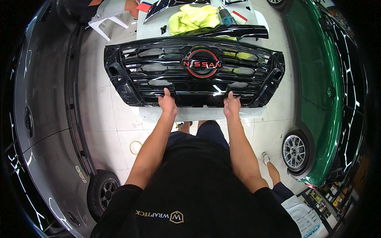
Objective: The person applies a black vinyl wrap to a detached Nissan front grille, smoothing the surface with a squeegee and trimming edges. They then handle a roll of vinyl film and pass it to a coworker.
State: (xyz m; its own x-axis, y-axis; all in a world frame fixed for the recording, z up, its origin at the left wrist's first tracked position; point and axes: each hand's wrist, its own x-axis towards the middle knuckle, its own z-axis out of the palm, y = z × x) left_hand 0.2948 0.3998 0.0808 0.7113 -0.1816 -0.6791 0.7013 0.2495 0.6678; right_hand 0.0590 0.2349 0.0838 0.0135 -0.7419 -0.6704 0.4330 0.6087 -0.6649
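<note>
A glossy black car front grille (200, 89) with a round, red-edged emblem (202, 63) at its middle spans the near part of the table. My left hand (168, 104) grips its lower edge left of centre, thumb on top. On the other side of the smooth centre panel, my right hand (231, 106) grips the same edge, thumb also up. The fingers of both hands are partly hidden under the edge. Behind the grille lies a long black trim piece (246, 31).
Bright yellow cloth (194, 19) and a teal power tool (226, 16) lie on the white table (186, 115). A grey car (47, 99) stands left, a green car (317, 95) right. Another person's leg (273, 172) shows lower right. A white stool (109, 23) stands upper left.
</note>
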